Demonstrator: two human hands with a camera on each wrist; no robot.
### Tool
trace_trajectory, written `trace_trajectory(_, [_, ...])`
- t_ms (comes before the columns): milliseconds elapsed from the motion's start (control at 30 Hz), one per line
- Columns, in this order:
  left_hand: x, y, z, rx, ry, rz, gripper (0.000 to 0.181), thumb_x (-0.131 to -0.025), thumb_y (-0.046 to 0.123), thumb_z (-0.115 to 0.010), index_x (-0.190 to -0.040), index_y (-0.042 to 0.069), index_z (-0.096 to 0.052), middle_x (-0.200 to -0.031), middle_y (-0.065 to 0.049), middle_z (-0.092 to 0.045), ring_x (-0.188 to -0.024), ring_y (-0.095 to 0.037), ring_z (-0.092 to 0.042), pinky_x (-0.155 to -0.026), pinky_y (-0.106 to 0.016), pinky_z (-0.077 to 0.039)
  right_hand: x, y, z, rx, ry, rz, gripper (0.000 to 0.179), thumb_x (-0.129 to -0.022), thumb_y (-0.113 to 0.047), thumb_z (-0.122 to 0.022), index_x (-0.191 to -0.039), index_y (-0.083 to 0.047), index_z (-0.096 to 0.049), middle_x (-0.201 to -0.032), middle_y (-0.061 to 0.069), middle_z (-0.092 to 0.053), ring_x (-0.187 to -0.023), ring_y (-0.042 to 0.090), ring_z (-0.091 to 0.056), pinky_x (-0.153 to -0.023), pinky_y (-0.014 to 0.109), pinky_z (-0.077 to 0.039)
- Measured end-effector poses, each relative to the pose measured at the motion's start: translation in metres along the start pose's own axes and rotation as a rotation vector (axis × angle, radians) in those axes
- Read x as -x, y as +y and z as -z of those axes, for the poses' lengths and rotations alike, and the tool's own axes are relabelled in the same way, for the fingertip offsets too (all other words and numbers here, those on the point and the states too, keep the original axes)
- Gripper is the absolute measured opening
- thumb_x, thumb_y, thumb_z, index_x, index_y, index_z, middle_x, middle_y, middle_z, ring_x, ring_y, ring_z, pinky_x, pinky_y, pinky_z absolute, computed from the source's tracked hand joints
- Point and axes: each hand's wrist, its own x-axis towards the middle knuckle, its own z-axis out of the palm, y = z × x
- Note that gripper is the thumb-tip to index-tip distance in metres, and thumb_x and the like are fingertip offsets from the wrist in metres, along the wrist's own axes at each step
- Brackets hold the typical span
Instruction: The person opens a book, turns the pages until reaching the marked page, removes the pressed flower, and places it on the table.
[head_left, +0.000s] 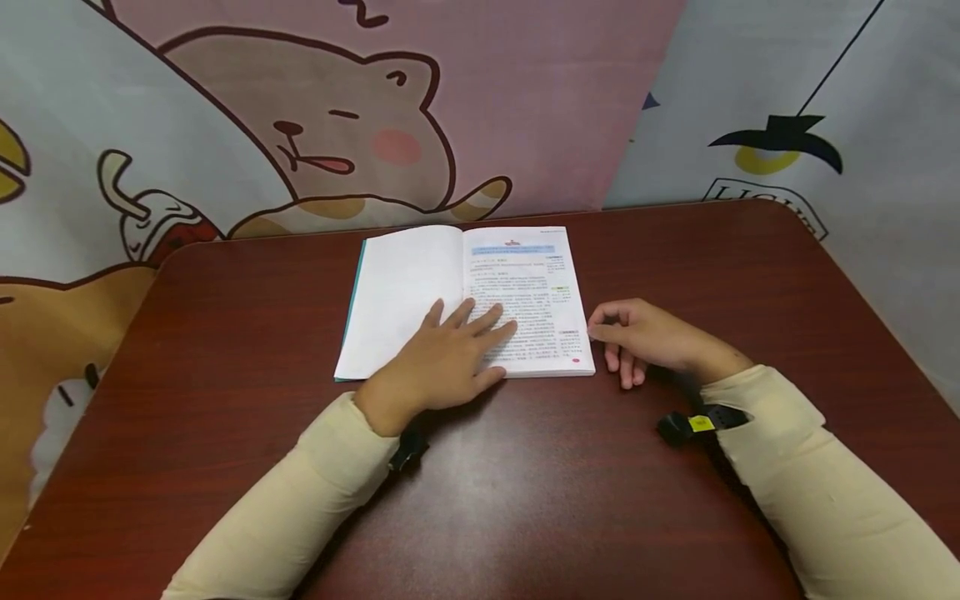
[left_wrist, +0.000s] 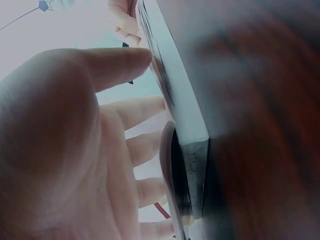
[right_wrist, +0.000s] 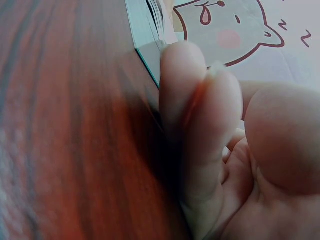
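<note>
An open book [head_left: 525, 287] lies on the table, with a blank white left page [head_left: 408, 292] and a printed right page. My left hand [head_left: 442, 358] rests across the lower middle of it, palm down, fingers spread over the gutter and the text. In the left wrist view that hand's fingertips touch the paper beside the book's thick edge [left_wrist: 182, 95]. At the book's right edge is my right hand [head_left: 637, 337], its thumb and index fingertips close together by the page edge. Whether paper is between them is hidden. Its other fingers [right_wrist: 210, 115] bend down near the tabletop.
The reddish-brown wooden table [head_left: 225, 358] runs back to a wall cloth [head_left: 562, 100] printed with a cartoon bear and a lamp. Dark wrist cameras [head_left: 408, 450] sit at the cuffs of both pale sleeves [head_left: 300, 500].
</note>
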Motion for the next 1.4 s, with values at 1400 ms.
trace_trajectory(1400, [0.0000,0.0032,-0.0016,-0.028,0.250,-0.279,0.035,-0.092,0.017,-0.068,-0.127,0.020,-0.070,-0.138,-0.004,-0.064,-0.133,-0.034,-0.056,-0.107,-0.052,-0.045,0.0021,-0.0027,-0.0020,0.006,0.007,-0.006,0.028,-0.106,-0.024,-0.048,-0.116,0.002,-0.053,-0.065,0.010,-0.059,-0.044,0.021,-0.063,-0.043,0.035,-0.053])
